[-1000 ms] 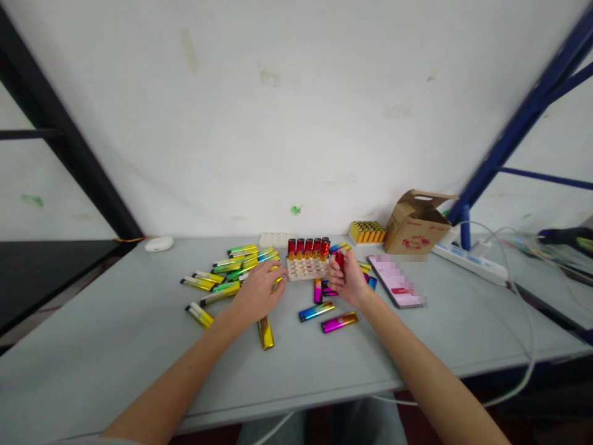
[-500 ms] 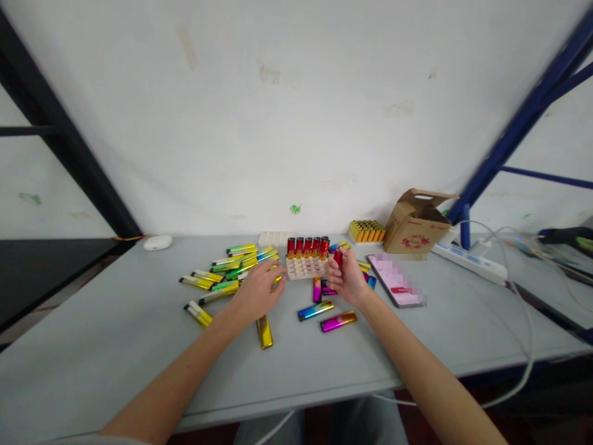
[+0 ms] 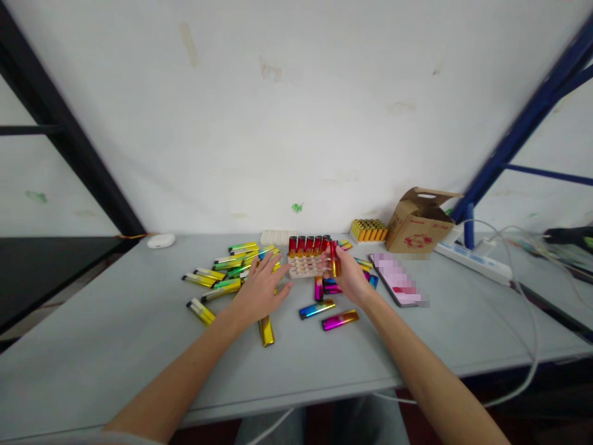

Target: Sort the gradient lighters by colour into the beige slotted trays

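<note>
My right hand holds a red-and-gold lighter upright between thumb and fingers, at the right side of a white tray with round holes. Along the tray's back edge stands a row of several red-and-gold lighters. My left hand is open, fingers spread and nothing in them, to the left of the tray. It hovers over or rests on yellow lighters, some hidden beneath it; I cannot tell whether it touches them. A gold lighter pokes out below the left wrist.
Yellow-and-green lighters lie scattered on the left. Purple and blue lighters lie in front of the tray. Behind are another white tray, a block of yellow cylinders, and a cardboard box. A phone and power strip lie right.
My left hand's fingers have spread apart. In my right hand the red-and-gold lighter now shows more of its length, and the hand has shifted slightly left, towards the tray.
</note>
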`<state>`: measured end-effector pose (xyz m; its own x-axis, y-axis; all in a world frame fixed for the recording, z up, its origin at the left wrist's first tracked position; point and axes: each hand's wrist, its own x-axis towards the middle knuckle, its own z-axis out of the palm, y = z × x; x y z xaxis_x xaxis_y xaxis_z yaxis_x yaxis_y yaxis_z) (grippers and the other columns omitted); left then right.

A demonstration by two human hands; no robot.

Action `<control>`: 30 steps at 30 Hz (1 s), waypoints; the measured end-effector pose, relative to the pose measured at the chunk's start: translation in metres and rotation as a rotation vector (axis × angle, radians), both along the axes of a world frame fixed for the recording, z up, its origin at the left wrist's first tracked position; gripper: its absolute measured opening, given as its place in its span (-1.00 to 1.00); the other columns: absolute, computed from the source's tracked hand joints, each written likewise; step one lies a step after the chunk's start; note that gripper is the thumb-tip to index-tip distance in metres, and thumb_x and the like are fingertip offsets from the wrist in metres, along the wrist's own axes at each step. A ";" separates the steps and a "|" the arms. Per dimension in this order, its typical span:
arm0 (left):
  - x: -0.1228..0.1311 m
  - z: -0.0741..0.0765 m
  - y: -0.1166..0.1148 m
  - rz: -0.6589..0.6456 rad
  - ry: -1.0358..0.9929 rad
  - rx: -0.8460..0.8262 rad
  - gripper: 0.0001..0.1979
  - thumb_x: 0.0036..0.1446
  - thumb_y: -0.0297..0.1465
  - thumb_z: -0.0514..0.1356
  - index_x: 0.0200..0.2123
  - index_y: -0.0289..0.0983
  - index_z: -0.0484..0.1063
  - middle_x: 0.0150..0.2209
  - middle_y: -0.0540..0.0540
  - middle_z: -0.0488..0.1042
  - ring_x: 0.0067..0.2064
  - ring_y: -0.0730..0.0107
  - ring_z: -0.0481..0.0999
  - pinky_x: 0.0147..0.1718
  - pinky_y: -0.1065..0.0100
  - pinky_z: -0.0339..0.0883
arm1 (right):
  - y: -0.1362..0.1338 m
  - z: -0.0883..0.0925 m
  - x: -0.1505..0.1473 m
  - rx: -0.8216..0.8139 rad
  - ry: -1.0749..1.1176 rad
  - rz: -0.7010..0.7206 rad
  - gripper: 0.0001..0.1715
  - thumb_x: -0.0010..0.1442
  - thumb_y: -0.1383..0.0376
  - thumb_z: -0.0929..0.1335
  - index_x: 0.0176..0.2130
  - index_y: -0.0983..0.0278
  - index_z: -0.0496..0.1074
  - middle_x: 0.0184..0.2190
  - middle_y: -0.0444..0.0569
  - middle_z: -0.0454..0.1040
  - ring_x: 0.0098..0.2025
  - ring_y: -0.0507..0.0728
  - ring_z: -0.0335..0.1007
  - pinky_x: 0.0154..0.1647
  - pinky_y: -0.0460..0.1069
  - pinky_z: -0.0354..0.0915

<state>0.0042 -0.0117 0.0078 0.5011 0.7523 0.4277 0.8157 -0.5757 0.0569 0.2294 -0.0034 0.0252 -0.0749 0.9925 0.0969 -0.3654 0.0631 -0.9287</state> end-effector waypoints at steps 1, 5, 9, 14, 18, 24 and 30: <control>0.000 -0.001 -0.001 -0.005 0.008 -0.007 -0.60 0.26 -0.25 0.06 0.11 -0.25 0.38 0.21 -0.33 0.29 0.29 -0.11 0.16 0.21 -0.25 0.00 | 0.001 -0.001 0.000 0.094 -0.100 -0.061 -0.62 0.13 -0.02 0.32 -0.33 0.24 0.38 -0.39 -0.08 0.42 -0.34 0.09 0.35 -0.43 -0.06 0.28; 0.001 -0.005 -0.002 -0.030 0.007 -0.024 -0.58 0.25 -0.23 0.08 0.14 -0.19 0.36 0.24 -0.31 0.25 0.30 -0.10 0.13 0.21 -0.27 -0.01 | 0.002 -0.002 0.004 0.450 -0.481 -0.309 -0.68 0.16 0.04 0.34 -0.34 0.24 0.45 -0.28 0.00 0.45 -0.15 0.17 0.35 -0.10 0.06 0.31; 0.001 -0.007 -0.001 -0.055 0.011 -0.024 -0.59 0.24 -0.23 0.10 0.13 -0.19 0.37 0.20 -0.31 0.27 0.29 -0.11 0.13 0.21 -0.28 -0.01 | 0.001 -0.002 0.012 0.616 -0.732 -0.357 -0.76 0.21 0.16 0.32 -0.19 0.22 0.50 -0.19 0.06 0.50 -0.10 0.21 0.39 -0.01 0.14 0.29; 0.001 -0.004 -0.002 -0.066 -0.022 -0.036 -0.60 0.22 -0.26 0.13 0.11 -0.19 0.38 0.16 -0.30 0.31 0.26 -0.10 0.17 0.19 -0.28 0.03 | 0.003 -0.008 0.018 0.629 -0.881 -0.354 -0.74 0.20 0.23 0.32 -0.09 0.18 0.47 -0.13 0.03 0.54 -0.17 0.20 0.46 -0.08 0.12 0.34; 0.003 -0.001 -0.004 -0.065 -0.016 -0.062 -0.60 0.21 -0.30 0.14 0.11 -0.22 0.36 0.15 -0.31 0.32 0.23 -0.09 0.21 0.19 -0.24 0.07 | 0.008 -0.015 0.019 0.655 -0.903 -0.365 -0.78 0.20 0.27 0.32 -0.13 0.19 0.46 -0.16 0.02 0.54 -0.19 0.19 0.46 -0.11 0.09 0.36; 0.003 -0.004 -0.003 -0.073 -0.005 -0.051 -0.60 0.22 -0.32 0.13 0.11 -0.27 0.35 0.16 -0.33 0.30 0.25 -0.11 0.18 0.19 -0.22 0.08 | 0.014 -0.018 0.020 0.723 -0.965 -0.397 -0.82 0.18 0.33 0.31 -0.19 0.23 0.46 -0.20 0.05 0.52 -0.13 0.21 0.42 -0.06 0.12 0.32; 0.003 -0.005 -0.003 -0.080 -0.006 -0.060 -0.60 0.22 -0.32 0.12 0.12 -0.27 0.33 0.16 -0.33 0.30 0.24 -0.09 0.19 0.19 -0.20 0.09 | 0.015 -0.020 0.017 0.572 -0.927 -0.415 -0.56 0.14 0.28 0.34 0.04 0.21 0.31 -0.17 0.03 0.53 -0.23 0.18 0.44 -0.19 0.09 0.34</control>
